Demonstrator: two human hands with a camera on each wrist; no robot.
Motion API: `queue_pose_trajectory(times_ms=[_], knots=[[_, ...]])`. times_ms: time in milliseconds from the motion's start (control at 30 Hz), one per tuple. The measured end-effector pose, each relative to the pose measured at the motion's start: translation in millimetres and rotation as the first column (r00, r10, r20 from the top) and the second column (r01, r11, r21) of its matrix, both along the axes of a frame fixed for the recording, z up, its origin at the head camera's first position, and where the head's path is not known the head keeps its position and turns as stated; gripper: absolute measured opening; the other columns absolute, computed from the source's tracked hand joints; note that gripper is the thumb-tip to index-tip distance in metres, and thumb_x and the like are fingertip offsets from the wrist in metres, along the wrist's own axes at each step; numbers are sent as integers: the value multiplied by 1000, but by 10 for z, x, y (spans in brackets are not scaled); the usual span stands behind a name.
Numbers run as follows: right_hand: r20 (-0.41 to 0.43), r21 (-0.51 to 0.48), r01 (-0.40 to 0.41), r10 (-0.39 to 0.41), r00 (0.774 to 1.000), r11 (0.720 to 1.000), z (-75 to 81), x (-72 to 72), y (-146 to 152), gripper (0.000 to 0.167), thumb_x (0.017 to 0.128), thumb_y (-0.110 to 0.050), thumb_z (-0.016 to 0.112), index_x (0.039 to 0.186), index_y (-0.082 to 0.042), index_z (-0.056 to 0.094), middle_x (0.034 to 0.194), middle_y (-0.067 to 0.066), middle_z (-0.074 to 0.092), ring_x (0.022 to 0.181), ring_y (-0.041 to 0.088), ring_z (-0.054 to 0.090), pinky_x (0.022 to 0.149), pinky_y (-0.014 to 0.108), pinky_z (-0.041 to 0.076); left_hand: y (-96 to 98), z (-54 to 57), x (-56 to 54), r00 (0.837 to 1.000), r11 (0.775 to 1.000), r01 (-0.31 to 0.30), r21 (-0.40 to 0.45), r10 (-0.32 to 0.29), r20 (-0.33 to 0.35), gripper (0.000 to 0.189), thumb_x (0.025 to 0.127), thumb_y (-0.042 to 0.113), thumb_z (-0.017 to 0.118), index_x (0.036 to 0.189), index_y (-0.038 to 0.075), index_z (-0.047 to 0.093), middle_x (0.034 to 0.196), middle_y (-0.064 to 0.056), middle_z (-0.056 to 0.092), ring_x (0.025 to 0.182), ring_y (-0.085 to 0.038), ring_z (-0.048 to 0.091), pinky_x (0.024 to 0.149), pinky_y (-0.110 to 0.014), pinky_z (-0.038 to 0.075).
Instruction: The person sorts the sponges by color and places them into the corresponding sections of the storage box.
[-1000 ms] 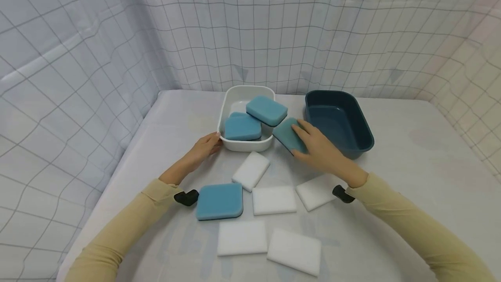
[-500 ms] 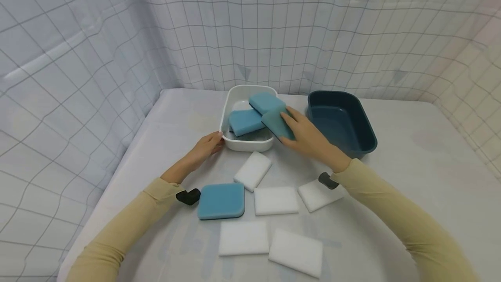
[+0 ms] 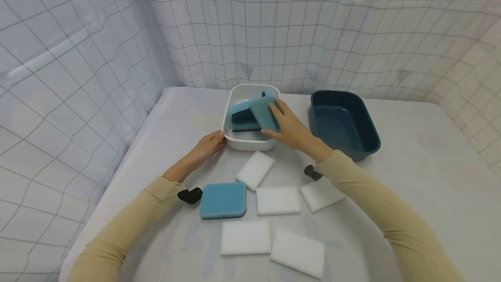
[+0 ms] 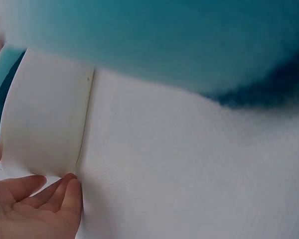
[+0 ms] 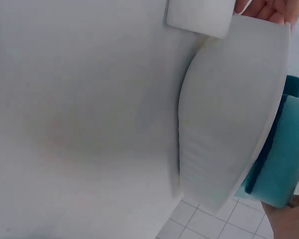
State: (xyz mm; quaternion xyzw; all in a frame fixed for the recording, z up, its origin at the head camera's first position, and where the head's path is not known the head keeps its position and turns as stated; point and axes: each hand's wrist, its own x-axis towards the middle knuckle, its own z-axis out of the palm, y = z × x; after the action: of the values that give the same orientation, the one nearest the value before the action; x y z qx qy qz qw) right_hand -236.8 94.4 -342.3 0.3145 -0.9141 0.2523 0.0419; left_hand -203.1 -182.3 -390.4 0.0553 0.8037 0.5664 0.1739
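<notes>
My right hand [image 3: 287, 127] holds a blue sponge [image 3: 261, 112] with a dark scouring side, tilted over the right part of a white plastic tub [image 3: 250, 145]. Inside the tub, other blue sponges lie stacked askew; one shows its dark scouring side [image 3: 242, 117], and the held one partly covers them. At the tub's near left corner, my left hand [image 3: 206, 146] grips the wall. In the left wrist view its thumb is up by the rim and its curled fingers [image 4: 72, 199] meet the base. A large blurred blue sponge [image 4: 139, 40] fills the top of that view.
Right of the white tub stands a navy tub [image 3: 336, 125]. On the white table nearer me lie a blue sponge [image 3: 223, 200] and several white sponge pads [image 3: 278, 200]. A white grid-patterned curtain [image 3: 242, 25] hangs behind and at the sides.
My right hand has carried its sponge leftward from beside the white tub to over it. The sponges inside have shifted and tipped. My left hand has stayed at the tub's corner.
</notes>
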Motion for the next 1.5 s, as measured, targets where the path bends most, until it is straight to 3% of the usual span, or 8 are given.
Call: queue_pose_trajectory(times_ms=[233, 367, 667, 833, 1033, 1200, 1500], knots=[[58, 26, -28, 27, 998, 999, -22, -20, -95, 86, 91, -39, 58, 149, 4, 10, 155, 29, -2, 145, 41, 13, 114, 50, 30, 8, 22, 6, 1000, 1000, 14, 3, -14, -16, 56, 104, 31, 26, 148, -3, 20, 152, -25, 25, 141, -38, 28, 115, -47, 28], [47, 47, -48, 46, 998, 998, -55, -7, -95, 84, 92, -38, 57, 150, 1, 9, 155, 29, -8, 145, 42, 9, 114, 49, 29, 11, 28, 14, 1000, 1000, 11, 14, -11, -9, 56, 104, 31, 27, 148, -3, 20, 152, -25, 25, 141, -38, 28, 115, -47, 28], [-147, -30, -99, 94, 985, 995, -140, 50, 7, 62, 93, -25, 58, 144, 0, 31, 153, 25, 17, 132, 35, 42, 103, 42, 46, 6, 17, 8, 1000, 1000, 15, -7, -15, -16, 59, 103, 36, 27, 148, -1, 20, 153, -23, 25, 141, -37, 28, 115, -46, 29], [-222, -54, -98, 84, 971, 994, -123, 73, 56, 60, 92, -23, 59, 142, 1, 35, 149, 26, 27, 121, 34, 50, 97, 41, 49, 7, 12, 2, 1000, 1000, 11, -5, -11, -15, 58, 103, 35, 27, 148, -2, 20, 152, -24, 25, 141, -37, 28, 115, -46, 28], [-242, -63, -93, 76, 967, 994, -109, 102, 126, 58, 91, -21, 61, 140, 0, 38, 146, 27, 31, 128, 37, 44, 97, 44, 49, 5, 29, 8, 1000, 1000, 9, -6, -9, -15, 58, 104, 33, 27, 148, -3, 19, 152, -25, 25, 141, -38, 27, 115, -47, 28], [-265, -43, -93, 78, 961, 995, -117, 134, 183, 57, 90, -20, 62, 139, 1, 40, 145, 27, 34, 126, 37, 47, 96, 44, 49, 0, 35, 10, 1000, 1000, 16, 0, -16, -19, 58, 104, 34, 26, 148, -3, 19, 152, -25, 24, 141, -38, 27, 115, -47, 27], [-229, -2, -89, 86, 970, 996, -115, 223, 282, 60, 90, -22, 63, 140, -1, 38, 147, 25, 33, 126, 36, 47, 96, 45, 49, 17, 28, 5, 1000, 1000, 14, -6, -14, -11, 59, 103, 35, 27, 148, -3, 18, 152, -25, 25, 141, -38, 27, 115, -47, 27]])
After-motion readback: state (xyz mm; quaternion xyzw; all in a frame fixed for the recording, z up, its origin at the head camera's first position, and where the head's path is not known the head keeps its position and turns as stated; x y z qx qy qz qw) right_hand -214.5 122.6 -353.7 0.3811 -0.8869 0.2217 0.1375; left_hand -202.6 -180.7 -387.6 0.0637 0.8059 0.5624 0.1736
